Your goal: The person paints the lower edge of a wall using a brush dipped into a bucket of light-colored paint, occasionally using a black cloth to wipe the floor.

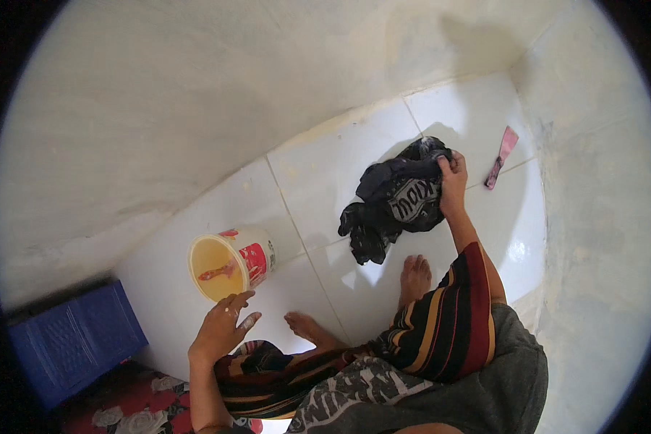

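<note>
My right hand (453, 181) pinches the upper right edge of a crumpled black cloth (390, 181) with pale lettering and whitish smudges. The bunched cloth is over the white tiles; whether it rests on them fully, I cannot tell. My left hand (226, 325) has its fingers apart and holds nothing. White flecks mark its fingers, which hover by the near rim of a cream bucket (269, 249) with red labels. Inside the bucket, which has a yellowish interior, is a brush with a reddish handle (213, 274). What else it contains is unclear.
A pink putty knife (504, 148) lies on the tiled floor (325, 173) by the right wall. Patchy pale walls (195, 94) close in the far side and the right. At lower left are a blue plastic piece (79, 336) and a red floral cloth (134, 405). My bare feet (415, 278) are between.
</note>
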The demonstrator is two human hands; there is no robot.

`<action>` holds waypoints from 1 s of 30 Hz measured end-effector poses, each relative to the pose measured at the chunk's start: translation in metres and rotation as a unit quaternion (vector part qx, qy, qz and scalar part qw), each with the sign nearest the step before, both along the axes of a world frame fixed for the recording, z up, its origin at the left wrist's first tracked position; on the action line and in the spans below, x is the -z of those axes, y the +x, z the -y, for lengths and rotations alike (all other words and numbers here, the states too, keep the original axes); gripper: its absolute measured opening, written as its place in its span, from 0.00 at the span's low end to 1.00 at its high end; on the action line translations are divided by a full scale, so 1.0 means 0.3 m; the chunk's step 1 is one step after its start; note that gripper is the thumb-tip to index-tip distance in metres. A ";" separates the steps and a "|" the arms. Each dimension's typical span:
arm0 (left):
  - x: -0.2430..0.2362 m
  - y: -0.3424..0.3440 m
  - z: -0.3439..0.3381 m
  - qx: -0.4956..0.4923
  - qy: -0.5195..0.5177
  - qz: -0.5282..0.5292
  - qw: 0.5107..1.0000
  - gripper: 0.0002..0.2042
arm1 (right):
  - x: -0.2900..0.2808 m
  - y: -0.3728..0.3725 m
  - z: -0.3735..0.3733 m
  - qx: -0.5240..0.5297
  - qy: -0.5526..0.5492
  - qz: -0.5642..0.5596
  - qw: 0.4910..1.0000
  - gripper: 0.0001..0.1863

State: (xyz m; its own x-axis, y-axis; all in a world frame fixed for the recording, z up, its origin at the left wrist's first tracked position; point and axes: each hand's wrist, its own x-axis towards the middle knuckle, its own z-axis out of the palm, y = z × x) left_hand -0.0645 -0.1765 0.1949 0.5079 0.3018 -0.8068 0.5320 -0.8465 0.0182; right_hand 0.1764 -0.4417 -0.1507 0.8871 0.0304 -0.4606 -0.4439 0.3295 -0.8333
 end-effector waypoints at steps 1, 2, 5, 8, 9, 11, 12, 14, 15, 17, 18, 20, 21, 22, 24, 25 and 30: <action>0.007 -0.003 -0.004 -0.001 -0.001 0.000 1.000 0.22 | 0.003 -0.023 -0.018 -0.049 -0.106 0.093 0.989 0.11; 0.012 -0.007 -0.007 -0.002 -0.003 0.000 1.000 0.22 | 0.005 -0.050 -0.037 -0.098 -0.210 0.183 0.955 0.11; 0.010 -0.027 -0.016 0.006 -0.004 0.015 1.000 0.22 | -0.014 -0.174 -0.105 -0.240 -0.276 0.426 0.827 0.14; 0.011 -0.013 -0.007 0.004 0.005 0.025 1.000 0.21 | -0.020 -0.271 -0.122 -0.397 -0.186 0.350 0.828 0.16; 0.011 -0.015 -0.010 0.004 0.001 0.023 1.000 0.21 | -0.025 -0.272 -0.127 -0.444 -0.170 0.327 0.817 0.16; 0.005 -0.030 -0.017 0.004 -0.004 0.020 1.000 0.21 | -0.042 -0.274 -0.141 -0.533 -0.136 0.278 0.788 0.18; 0.006 -0.037 -0.020 0.005 -0.003 0.023 1.000 0.21 | -0.042 -0.295 -0.147 -0.542 -0.135 0.295 0.775 0.18; 0.007 -0.050 -0.027 0.007 -0.003 0.027 1.000 0.22 | -0.041 -0.355 -0.162 -0.559 -0.132 0.329 0.750 0.19; 0.008 -0.057 -0.028 0.008 -0.005 0.027 1.000 0.22 | -0.054 -0.379 -0.159 -0.560 -0.136 0.330 0.748 0.20; 0.011 -0.050 -0.033 0.011 -0.009 0.027 1.000 0.22 | -0.076 -0.413 -0.158 -0.504 -0.161 0.316 0.788 0.23; 0.006 -0.052 -0.033 0.012 -0.009 0.031 0.999 0.21 | -0.093 -0.424 -0.164 -0.474 -0.173 0.310 0.806 0.25; -0.001 -0.062 -0.032 0.014 -0.009 0.040 0.999 0.21 | -0.122 -0.427 -0.188 -0.440 -0.261 0.336 0.791 0.28; 0.001 -0.061 -0.036 0.015 -0.011 0.045 0.999 0.20 | -0.126 -0.411 -0.197 -0.416 -0.307 0.350 0.781 0.30; 0.002 -0.062 -0.038 0.013 -0.014 0.044 0.999 0.20 | -0.105 -0.400 -0.198 -0.427 -0.272 0.332 0.796 0.29; 0.000 -0.068 -0.041 0.009 -0.015 0.040 0.999 0.20 | -0.060 -0.361 -0.199 -0.446 -0.195 0.296 0.822 0.29; 0.000 -0.077 -0.043 0.012 -0.012 0.047 0.999 0.20 | -0.052 -0.321 -0.192 -0.429 -0.094 0.246 0.864 0.24; 0.006 -0.096 -0.051 0.020 -0.002 0.054 0.998 0.20 | -0.024 -0.354 -0.217 -0.453 -0.312 0.329 0.768 0.25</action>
State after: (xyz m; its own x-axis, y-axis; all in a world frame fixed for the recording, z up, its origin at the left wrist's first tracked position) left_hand -0.0933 -0.1611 0.1932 0.6039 0.2761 -0.7477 0.4928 -0.8666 0.0780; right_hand 0.0701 -0.3765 -0.1435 0.6797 0.7270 -0.0975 0.3281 -0.4202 -0.8460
